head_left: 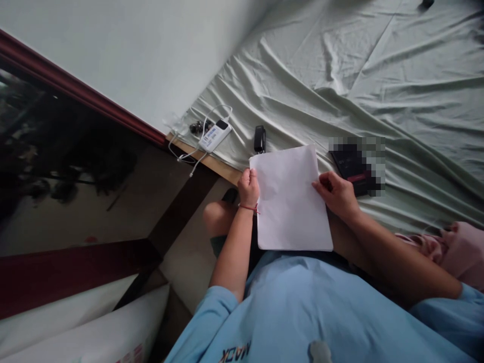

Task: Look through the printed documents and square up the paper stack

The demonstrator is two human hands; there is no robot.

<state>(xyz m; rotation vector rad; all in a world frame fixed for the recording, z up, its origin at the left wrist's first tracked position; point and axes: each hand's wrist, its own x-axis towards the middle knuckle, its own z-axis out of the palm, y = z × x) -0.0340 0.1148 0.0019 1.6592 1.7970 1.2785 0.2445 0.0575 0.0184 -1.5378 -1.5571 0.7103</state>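
Note:
White sheets of paper (291, 201), blank on the side that faces me, lie over my lap with their lower edge near my shirt. My left hand (248, 189) is closed on the left edge, thumb on top, with a red string around the wrist. At the right edge, the thumb and bent fingers of my right hand (336, 194) pinch the paper. Just beyond the top left corner sits a small black object (259, 138) that looks like a stapler. How many sheets there are I cannot tell.
A pale green wrinkled sheet (378, 101) covers the bed. On its left corner lie a white power bank (215, 135) with white cables and some small dark items. Right of the paper is a dark, partly blurred-out flat object (350, 164). Pink cloth (463, 249) lies at far right.

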